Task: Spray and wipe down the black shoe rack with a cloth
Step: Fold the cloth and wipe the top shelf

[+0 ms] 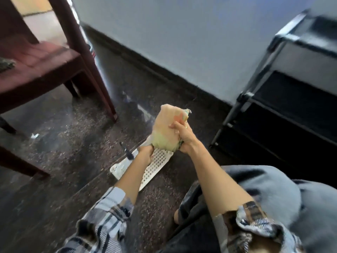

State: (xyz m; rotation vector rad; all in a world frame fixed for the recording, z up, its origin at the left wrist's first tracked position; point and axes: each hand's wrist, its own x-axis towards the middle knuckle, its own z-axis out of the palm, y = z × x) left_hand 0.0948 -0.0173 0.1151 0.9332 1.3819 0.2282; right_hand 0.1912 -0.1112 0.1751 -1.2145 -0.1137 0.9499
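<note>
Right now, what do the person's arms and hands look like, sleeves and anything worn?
Both forearms are bare; the left hand and right hand wear no gloves. No rings or watch are discernible. Plaid sleeves in white, pale blue and dark stripes are pushed up near the elbows.

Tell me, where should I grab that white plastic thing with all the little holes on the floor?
The flat white perforated plastic panel lies flat on the dark speckled floor, so probably pinch one of its long edges, coming from above. Its far right corner looks free. The left hand and right hand, holding the bunched pale yellow cloth, are over its middle.
</note>
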